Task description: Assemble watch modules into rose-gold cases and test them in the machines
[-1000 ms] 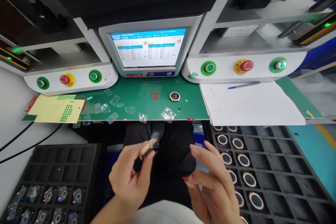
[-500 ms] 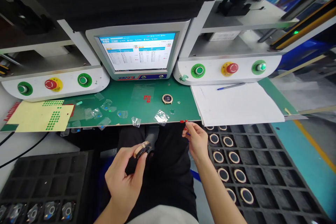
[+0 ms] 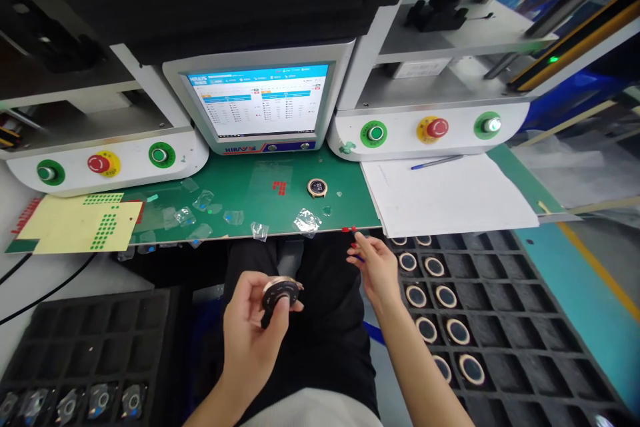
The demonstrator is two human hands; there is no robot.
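Observation:
In my left hand is a round watch with a gold-coloured rim, its dark back tilted up and the thumb pressed on it. My right hand is at the front edge of the green table, fingers pinched, with a small red sticker showing between them. Beside the index fingertip, two red bits sit on the edge. Another gold-rimmed watch lies face up on the table with its display lit. To its left is a clear sheet with red stickers.
Several crumpled clear films lie along the table. White papers with a pen are on the right. Below stand a right black tray with several watches and a left black tray with film-wrapped parts. A monitor stands behind.
My left hand has moved right and turned the watch so its dark back faces me more. My right hand has stayed near the table edge. The view has shifted slightly.

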